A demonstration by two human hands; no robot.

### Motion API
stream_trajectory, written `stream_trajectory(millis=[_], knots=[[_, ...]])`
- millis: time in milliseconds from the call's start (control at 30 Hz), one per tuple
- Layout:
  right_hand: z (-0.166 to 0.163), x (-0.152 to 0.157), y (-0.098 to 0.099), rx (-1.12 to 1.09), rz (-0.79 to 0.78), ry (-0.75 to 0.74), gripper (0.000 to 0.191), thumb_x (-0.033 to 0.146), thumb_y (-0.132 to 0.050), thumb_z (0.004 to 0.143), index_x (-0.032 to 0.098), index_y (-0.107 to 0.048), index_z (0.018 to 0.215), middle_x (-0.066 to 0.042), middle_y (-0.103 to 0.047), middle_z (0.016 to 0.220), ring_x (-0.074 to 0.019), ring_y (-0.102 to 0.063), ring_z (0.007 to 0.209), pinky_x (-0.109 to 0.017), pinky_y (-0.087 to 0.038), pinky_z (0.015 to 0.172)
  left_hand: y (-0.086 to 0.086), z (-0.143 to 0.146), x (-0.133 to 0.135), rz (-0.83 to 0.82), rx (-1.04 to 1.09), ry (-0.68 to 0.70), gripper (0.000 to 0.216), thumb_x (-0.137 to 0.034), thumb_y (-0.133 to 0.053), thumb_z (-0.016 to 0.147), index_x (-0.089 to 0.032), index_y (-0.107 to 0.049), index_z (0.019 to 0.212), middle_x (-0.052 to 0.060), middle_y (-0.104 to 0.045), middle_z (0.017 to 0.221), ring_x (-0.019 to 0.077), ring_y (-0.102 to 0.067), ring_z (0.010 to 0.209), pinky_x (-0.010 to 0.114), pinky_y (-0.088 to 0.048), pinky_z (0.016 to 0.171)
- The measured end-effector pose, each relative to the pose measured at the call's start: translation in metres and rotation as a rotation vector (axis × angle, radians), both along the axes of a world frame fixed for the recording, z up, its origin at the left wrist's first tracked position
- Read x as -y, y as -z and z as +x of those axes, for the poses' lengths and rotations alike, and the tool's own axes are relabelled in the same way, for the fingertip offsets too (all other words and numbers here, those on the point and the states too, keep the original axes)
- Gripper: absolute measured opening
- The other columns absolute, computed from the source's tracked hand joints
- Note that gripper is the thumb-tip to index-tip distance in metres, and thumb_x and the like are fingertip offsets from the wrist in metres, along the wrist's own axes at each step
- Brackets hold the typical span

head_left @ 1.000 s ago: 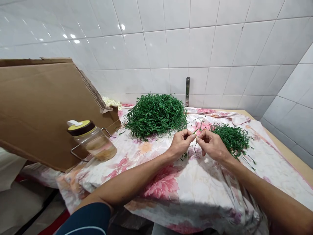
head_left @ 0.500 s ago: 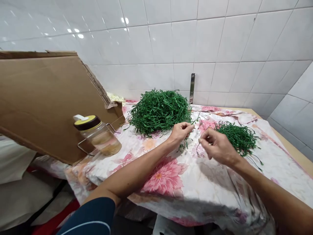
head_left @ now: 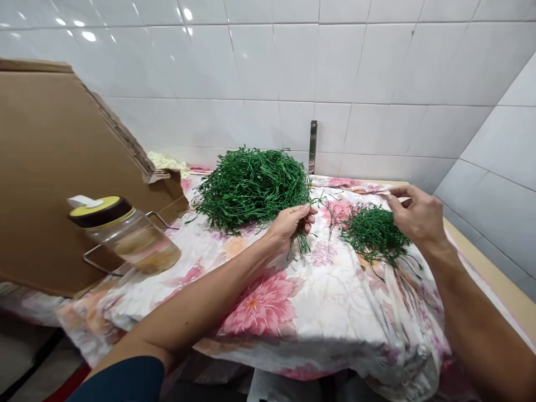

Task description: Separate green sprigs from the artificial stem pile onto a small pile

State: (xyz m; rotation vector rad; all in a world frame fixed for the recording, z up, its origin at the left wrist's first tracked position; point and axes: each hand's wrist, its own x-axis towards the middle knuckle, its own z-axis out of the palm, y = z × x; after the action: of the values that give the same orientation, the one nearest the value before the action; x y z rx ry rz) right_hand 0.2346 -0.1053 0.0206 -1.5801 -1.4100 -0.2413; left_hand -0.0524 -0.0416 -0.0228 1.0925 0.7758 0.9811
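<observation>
Curled closed around a thin bunch of green strands point(head_left: 302, 244), my left hand point(head_left: 291, 226) has a firm hold, with the loose ends poking out below my fingers. My right hand point(head_left: 419, 215) is open, its fingers spread and pointing back toward my left. It hangs just beside a small heap of green strands point(head_left: 374, 234) at about one o'clock, and I cannot tell whether it touches them.

Going from my left, a brown corrugated cardboard sheet point(head_left: 42, 167) leans up at nine o'clock, its cut edge showing. At ten o'clock, in front of it, a clear plastic jar point(head_left: 128, 240) with a yellow-and-black lid sits beside a wire rack point(head_left: 94, 259). My dark blue sleeve point(head_left: 125, 382) shows low down at seven o'clock. Some pale yellow shreds point(head_left: 165, 163) lie against the wall past the cardboard's corner.

At twelve o'clock a large tangled heap of green strands point(head_left: 251, 190) sits just beyond my left hand, on a white cloth with pink flowers point(head_left: 259, 312). Behind it, a metal bracket point(head_left: 312, 146) is fixed to the white tile wall point(head_left: 293, 61). A pale wooden table edge point(head_left: 481, 268) shows at three o'clock.
</observation>
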Motion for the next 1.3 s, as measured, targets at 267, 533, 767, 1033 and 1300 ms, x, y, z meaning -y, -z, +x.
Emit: stream_trajectory(millis=[267,533,767,1033,1300], knots=[[-0.049,0.015,0.011,-0.066,0.189,-0.278,0.017,0.029,-0.059,0.095,0.017,-0.07,0.099,-0.006,-0.071,0.084,-0.0162,-0.062,0.065,-0.029,-0.05,0.061,-0.005,0.003,0.01,-0.006,0.075,-0.008,0.04,-0.051,-0.073,0.083,-0.011,-0.071,0.086,0.007,-0.065,0.079,0.0144,-0.062,0.068,0.025,-0.05,0.061],[-0.11,0.02,0.057,-0.086,-0.319,-0.797,0.024,0.031,-0.064,0.093,0.017,-0.066,0.113,-0.006,-0.074,0.1,-0.0119,-0.062,0.064,-0.027,-0.051,0.065,0.012,0.015,0.025,-0.009,0.094,0.068,0.042,-0.053,-0.074,0.082,-0.012,-0.074,0.092,0.01,-0.072,0.091,0.0175,-0.066,0.08,0.028,-0.053,0.074],[-0.104,0.013,0.06,-0.238,-0.477,-0.86,0.019,0.032,-0.063,0.091,0.017,-0.069,0.081,-0.001,-0.068,0.07,-0.0126,-0.057,0.059,-0.025,-0.045,0.058,0.01,0.024,0.042,-0.077,0.154,0.175,0.047,-0.054,-0.078,0.078,-0.012,-0.072,0.098,0.01,-0.073,0.085,0.0187,-0.068,0.074,0.028,-0.053,0.07],[-0.093,0.014,0.053,-0.292,-0.404,-0.717,0.03,0.046,-0.064,0.091,0.018,-0.071,0.085,-0.002,-0.068,0.073,-0.0156,-0.059,0.065,-0.026,-0.047,0.061,0.019,0.017,0.022,-0.003,0.006,0.161,0.05,-0.058,-0.082,0.071,-0.012,-0.075,0.089,0.009,-0.069,0.083,0.0143,-0.062,0.071,0.025,-0.046,0.064],[-0.083,0.014,0.046,-0.385,-0.393,-0.628,0.039,0.056,-0.064,0.09,0.017,-0.067,0.086,0.003,-0.055,0.059,-0.0107,-0.045,0.044,-0.024,-0.034,0.042,0.011,0.011,0.02,0.011,-0.077,0.221,0.049,-0.051,-0.091,0.059,-0.012,-0.068,0.077,0.001,-0.057,0.069,0.0093,-0.055,0.06,0.025,-0.045,0.062]])
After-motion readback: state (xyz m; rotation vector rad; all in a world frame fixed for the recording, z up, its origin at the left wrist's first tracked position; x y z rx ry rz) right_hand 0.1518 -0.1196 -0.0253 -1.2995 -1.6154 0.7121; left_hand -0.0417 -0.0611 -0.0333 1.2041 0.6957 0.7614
